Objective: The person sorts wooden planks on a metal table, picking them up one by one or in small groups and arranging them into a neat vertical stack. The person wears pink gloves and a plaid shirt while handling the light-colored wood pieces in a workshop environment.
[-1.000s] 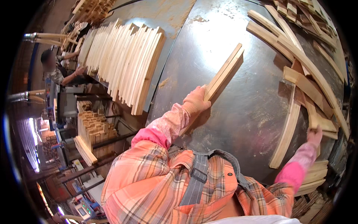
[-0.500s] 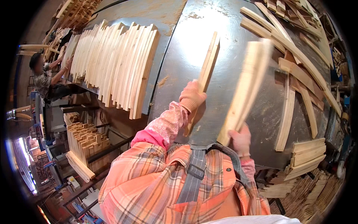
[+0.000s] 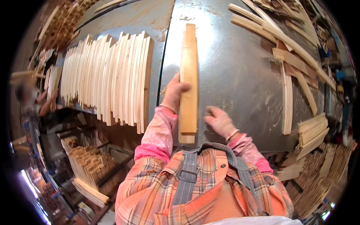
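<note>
A flat wooden board (image 3: 189,101) lies lengthwise in front of me on the grey metal table (image 3: 240,108). Under it is another wooden strip (image 3: 186,139), whose end sticks out at the near side. My left hand (image 3: 174,91) grips the pair by the left edge, thumb over the top board and fingers hidden at the side. To the right of the boards, my right hand (image 3: 219,120) hovers apart from them, fingers loosely bent with a gap at the thumb and nothing between them.
Left of the table's seam stands a long row of wooden strips (image 3: 108,78) on edge. Loose slats (image 3: 287,97) lie crossed at the right, near a small stack of boards (image 3: 312,131). More wood pieces (image 3: 90,161) sit on a lower rack. A co-worker (image 3: 32,97) handles wood at far left.
The board in my right hand has swung left onto the strip under my left hand, and the right hand has let go. My left hand now grips both, and the view has shifted slightly.
</note>
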`<state>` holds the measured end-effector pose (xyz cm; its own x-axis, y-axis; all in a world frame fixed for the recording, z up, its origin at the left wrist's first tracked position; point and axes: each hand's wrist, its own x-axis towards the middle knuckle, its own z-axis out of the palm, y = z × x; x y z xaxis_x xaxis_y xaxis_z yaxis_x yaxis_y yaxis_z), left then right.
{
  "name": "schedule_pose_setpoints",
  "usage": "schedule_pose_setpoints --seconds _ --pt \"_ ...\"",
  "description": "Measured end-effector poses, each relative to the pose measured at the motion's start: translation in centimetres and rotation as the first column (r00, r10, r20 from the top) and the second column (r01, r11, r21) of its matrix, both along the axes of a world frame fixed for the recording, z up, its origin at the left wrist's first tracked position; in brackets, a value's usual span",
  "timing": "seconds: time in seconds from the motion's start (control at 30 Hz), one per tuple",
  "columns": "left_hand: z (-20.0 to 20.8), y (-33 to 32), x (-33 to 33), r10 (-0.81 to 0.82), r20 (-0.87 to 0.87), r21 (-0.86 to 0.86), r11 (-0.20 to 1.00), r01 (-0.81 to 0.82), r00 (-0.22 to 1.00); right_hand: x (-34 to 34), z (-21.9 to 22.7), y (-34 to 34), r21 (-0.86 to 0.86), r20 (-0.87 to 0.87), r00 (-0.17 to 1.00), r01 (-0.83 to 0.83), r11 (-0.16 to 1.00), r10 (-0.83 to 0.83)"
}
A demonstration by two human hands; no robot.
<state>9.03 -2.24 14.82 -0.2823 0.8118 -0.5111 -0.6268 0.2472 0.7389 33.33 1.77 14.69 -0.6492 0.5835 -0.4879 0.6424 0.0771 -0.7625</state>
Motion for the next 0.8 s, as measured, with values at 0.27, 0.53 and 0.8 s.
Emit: schedule_pose_setpoints --seconds 0.27,0.53,0.8 --pt "-1.3 -3.1 -4.5 -0.155 0.535 0.516 0.838 -0.176 0.831 5.5 -6.9 1.7 -0.095 0.111 0.924 0.376 0.922 -0.366" --pt "0.7 -9.8 -7.2 0.158 0.154 0.004 0.987 -0.161 0.975 4.9 -6.5 -3.2 -0.102 0.136 0.948 0.301 0.948 -0.286" --pt "-3.5 -6.9 -7.6 -0.712 -0.688 -0.670 0.698 -0.255 -0.141 5.6 -2.2 2.4 -0.104 0.190 0.935 0.323 0.941 -0.300"
